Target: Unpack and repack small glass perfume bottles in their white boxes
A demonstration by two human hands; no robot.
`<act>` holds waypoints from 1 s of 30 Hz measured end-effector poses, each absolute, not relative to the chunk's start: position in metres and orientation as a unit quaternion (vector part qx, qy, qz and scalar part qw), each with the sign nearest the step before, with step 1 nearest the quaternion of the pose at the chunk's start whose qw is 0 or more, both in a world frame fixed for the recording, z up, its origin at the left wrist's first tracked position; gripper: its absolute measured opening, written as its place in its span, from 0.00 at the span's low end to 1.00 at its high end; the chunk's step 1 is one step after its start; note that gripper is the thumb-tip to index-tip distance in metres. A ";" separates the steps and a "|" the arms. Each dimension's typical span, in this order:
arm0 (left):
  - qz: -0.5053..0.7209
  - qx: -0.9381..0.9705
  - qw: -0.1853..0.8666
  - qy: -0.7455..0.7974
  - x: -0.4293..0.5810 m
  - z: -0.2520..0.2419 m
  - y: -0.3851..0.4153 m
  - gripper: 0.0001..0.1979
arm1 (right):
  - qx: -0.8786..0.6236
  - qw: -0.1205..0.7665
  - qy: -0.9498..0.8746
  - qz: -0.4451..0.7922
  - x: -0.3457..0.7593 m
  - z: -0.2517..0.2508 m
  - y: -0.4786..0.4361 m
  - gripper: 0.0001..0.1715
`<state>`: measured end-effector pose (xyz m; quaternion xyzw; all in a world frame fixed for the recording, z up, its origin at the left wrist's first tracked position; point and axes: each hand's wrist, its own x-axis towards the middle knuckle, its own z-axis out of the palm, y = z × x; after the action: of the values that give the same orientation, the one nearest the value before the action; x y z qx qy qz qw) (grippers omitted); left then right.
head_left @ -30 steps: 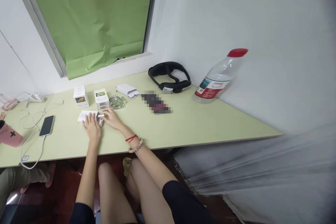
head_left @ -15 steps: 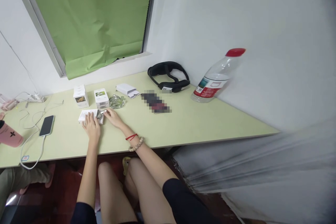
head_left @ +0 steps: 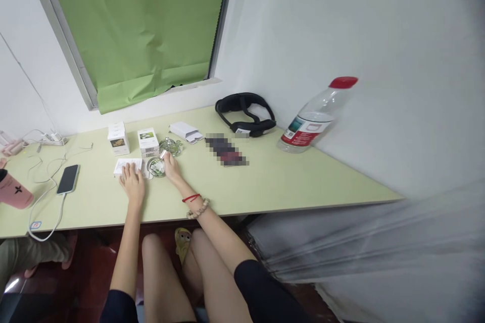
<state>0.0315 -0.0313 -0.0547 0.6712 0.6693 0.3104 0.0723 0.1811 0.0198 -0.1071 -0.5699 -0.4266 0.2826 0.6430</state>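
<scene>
My left hand is closed over the near edge of a small white box, which lies flat on the table. My right hand grips the edge of a round clear glass piece with white and green showing in it. A small pale, shiny part sticks up by the right fingertips. The piece is just right of the box, outside it. Behind it lies a similar clear, greenish glass piece. Two stacked white boxes stand behind, and more white boxes are to their left.
An opened white box lies near the wall, with a black headset and a blurred dark item farther right. A red-capped bottle stands at right. At left are a phone on a cable and a pink cup.
My right hand has moved to the right with the round glass piece, drawing it clear of the white box. My left hand has stayed on the box.
</scene>
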 end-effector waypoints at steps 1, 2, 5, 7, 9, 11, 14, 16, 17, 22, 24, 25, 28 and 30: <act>0.324 0.661 0.072 0.673 0.031 -0.056 -0.031 0.24 | -0.567 0.653 -0.413 0.287 0.181 -0.107 0.020 0.39; 0.340 0.648 0.071 0.678 0.030 -0.056 -0.031 0.24 | -0.565 0.659 -0.401 0.294 0.181 -0.107 0.020 0.40; 0.403 0.600 0.057 0.689 0.027 -0.057 -0.030 0.22 | -0.550 0.667 -0.397 0.306 0.181 -0.103 0.016 0.42; 0.452 0.578 0.040 0.678 0.025 -0.057 -0.030 0.19 | -0.537 0.675 -0.409 0.300 0.181 -0.099 0.012 0.41; 0.496 0.586 0.029 0.640 0.023 -0.057 -0.030 0.15 | -0.521 0.681 -0.423 0.291 0.180 -0.096 0.010 0.39; 0.522 0.625 0.040 0.579 0.023 -0.059 -0.030 0.11 | -0.498 0.692 -0.433 0.293 0.178 -0.093 0.009 0.37; 0.519 0.685 0.111 0.499 0.023 -0.061 -0.029 0.08 | -0.458 0.707 -0.434 0.321 0.176 -0.090 0.009 0.36; 0.502 0.700 0.171 0.478 0.024 -0.063 -0.029 0.08 | -0.443 0.708 -0.432 0.340 0.174 -0.087 0.008 0.37; 0.493 0.703 0.196 0.474 0.025 -0.064 -0.028 0.08 | -0.441 0.705 -0.432 0.349 0.174 -0.085 0.007 0.37; 0.464 0.708 0.256 0.467 0.026 -0.066 -0.025 0.14 | -0.440 0.692 -0.444 0.362 0.173 -0.077 -0.001 0.35; 0.460 0.709 0.258 0.467 0.026 -0.068 -0.023 0.16 | -0.438 0.695 -0.441 0.360 0.173 -0.074 -0.003 0.35; 0.460 0.710 0.255 0.468 0.025 -0.068 -0.023 0.18 | -0.438 0.696 -0.440 0.362 0.173 -0.074 -0.003 0.35; 0.458 0.709 0.255 0.472 0.025 -0.068 -0.023 0.21 | -0.434 0.690 -0.440 0.376 0.174 -0.073 -0.004 0.34; 0.443 0.711 0.269 0.474 0.025 -0.067 -0.024 0.23 | -0.432 0.685 -0.443 0.384 0.174 -0.073 -0.004 0.33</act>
<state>0.0248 -0.0236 -0.0669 0.7115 0.4742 0.4435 0.2687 0.1745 -0.0036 -0.0734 -0.4320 -0.4431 0.3839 0.6853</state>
